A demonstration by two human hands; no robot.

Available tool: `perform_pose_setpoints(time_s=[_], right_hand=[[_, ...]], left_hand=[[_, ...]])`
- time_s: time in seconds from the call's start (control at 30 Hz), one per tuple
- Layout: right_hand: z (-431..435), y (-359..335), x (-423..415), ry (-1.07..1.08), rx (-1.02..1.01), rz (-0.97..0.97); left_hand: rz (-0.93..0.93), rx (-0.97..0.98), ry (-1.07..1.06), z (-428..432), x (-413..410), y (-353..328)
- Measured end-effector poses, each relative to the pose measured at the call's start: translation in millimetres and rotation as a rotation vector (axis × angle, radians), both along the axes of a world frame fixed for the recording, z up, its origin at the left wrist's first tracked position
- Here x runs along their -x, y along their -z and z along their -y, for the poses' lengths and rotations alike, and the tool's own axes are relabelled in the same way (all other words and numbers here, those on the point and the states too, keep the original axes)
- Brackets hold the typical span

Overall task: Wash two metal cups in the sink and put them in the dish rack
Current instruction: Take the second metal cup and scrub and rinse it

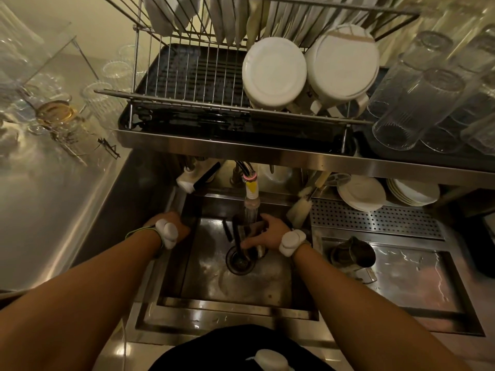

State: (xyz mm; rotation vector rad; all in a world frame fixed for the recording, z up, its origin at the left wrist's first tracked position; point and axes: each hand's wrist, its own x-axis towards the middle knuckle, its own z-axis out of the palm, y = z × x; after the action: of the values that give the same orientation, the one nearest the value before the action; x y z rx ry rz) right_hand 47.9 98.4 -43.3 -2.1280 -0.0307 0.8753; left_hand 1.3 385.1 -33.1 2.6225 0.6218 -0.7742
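right hand [267, 234] in sink [203, 285] under tap [251, 199], grasping a dim metal cup [254, 231] | left hand [174, 228] on the sink's left rim, fingers hidden, grip cannot tell | second metal cup [353, 254] on bench [401, 279] right of sink | dish rack [187, 100] above

Quick map of the sink corner, looking down from above

The sink [241, 287] is dead centre, with the faucet [251, 195] at its back edge hanging over the drain [239, 261]. A shelf [241, 152] runs above and behind it. The dish rack [187, 103] sits on the shelf with two bowls [274, 72] in its right half, and tumblers [417, 103] are crowded just right of the rack. Right of the sink is a draining board [415, 279] with one metal cup [353, 254] on it, and stacked plates [361, 192] sit behind under the shelf. There's glassware [53, 111] on the counter far left. The left hand [174, 226] is on the sink's left rim, and the right hand [267, 234] is down in the sink under the faucet.
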Motion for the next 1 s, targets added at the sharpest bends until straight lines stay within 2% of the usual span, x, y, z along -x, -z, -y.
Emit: perform_pose_setpoints(time_s=[0.07,0.17,0.27,0.4,0.53,0.63,0.77,0.9,1.0], right_hand=[[1,2,1,-0.034,0.004,-0.01],[6,8,3,0.152,-0.014,0.023],[1,10,8,0.113,-0.005,-0.029],[-4,17,8,0.255,-0.062,0.023],[-4,11,9,0.154,-0.066,-0.017],[-5,15,11,0.271,-0.091,0.035],[-1,13,9,0.171,-0.078,0.015],[1,16,9,0.261,-0.082,0.032],[-2,14,7,0.134,-0.047,-0.033]], left_hand=[[-0.005,0.007,0.011,0,-1,0],[0.011,-0.016,0.012,2,-1,1],[0.036,-0.04,0.018,3,1,0],[0.003,-0.008,0.025,4,0,-3],[0.008,-0.004,0.01,5,0,-5],[-0.01,0.004,0.007,5,-1,-3],[0.018,-0.002,-0.019,10,-2,-1],[-0.019,-0.003,-0.039,11,-5,1],[-0.067,-0.004,-0.02,10,-8,-3]])
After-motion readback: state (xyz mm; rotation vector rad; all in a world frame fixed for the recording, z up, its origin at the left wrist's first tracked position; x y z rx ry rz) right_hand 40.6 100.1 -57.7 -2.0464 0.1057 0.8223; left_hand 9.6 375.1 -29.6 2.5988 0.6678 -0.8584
